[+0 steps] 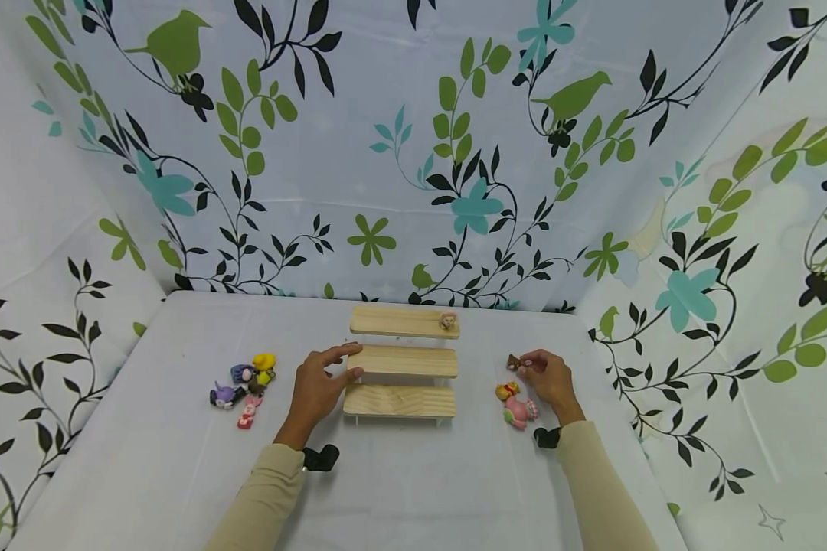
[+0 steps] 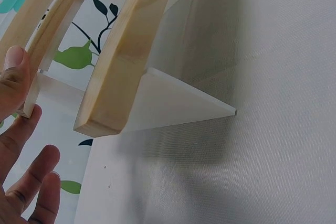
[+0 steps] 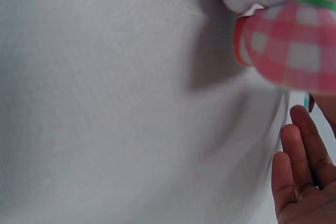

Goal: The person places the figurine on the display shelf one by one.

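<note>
A small three-tier stand with pale wooden steps stands mid-table. My left hand (image 1: 319, 392) pinches the left end of its middle step (image 1: 406, 361) between thumb and index finger; the left wrist view shows the other fingers spread. My right hand (image 1: 553, 384) pinches a small brown figurine (image 1: 514, 362) at its fingertips, near the tabletop. That grip is out of sight in the right wrist view, where a pink checked figurine (image 3: 294, 45) looms close. Just below the right hand lie a yellow-and-red figurine (image 1: 506, 391) and the pink figurine (image 1: 518, 412).
A small figurine (image 1: 448, 320) sits at the right end of the top step (image 1: 393, 321). Left of the stand, several figurines lie bunched together, among them a purple one (image 1: 226, 395) and a pink one (image 1: 248, 413). Patterned cloth (image 1: 358, 153) hangs behind the white table (image 1: 420, 490).
</note>
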### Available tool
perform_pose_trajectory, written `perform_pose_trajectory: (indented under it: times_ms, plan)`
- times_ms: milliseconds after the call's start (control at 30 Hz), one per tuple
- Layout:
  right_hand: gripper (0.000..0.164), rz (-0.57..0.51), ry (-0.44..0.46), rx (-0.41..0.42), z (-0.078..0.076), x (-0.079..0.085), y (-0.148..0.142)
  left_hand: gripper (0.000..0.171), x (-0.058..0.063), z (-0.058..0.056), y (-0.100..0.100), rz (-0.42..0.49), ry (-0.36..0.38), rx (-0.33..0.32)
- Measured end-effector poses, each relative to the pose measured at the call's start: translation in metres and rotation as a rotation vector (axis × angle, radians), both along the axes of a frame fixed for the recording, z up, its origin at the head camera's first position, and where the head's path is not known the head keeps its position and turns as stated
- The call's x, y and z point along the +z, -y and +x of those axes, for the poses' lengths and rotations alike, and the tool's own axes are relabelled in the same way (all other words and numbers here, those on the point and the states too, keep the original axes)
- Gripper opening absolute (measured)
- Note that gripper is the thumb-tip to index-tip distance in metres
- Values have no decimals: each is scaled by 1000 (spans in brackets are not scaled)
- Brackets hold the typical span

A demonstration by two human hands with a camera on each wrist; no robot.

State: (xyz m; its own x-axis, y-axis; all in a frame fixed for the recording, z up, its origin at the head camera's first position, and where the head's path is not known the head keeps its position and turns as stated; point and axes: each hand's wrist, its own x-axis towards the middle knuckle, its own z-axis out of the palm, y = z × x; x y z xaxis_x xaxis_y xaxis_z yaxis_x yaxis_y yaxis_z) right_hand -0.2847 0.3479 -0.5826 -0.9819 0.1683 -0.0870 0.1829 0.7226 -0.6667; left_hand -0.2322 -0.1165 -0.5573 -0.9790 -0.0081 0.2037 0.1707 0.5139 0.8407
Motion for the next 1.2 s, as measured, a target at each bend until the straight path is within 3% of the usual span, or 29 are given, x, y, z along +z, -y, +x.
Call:
perform_pose_trajectory:
  times_ms: [233,833,1200]
  plan:
    - [27,-72,-82,-5,2,6,2,44,1,0,0,3,7,4]
    - [33,-155,-181,-21,5,17,10,45,-2,0,-2,5,-10,11]
    - [27,-186,-224,-2,9,36,21,45,-1,-1,0,11,-18,4]
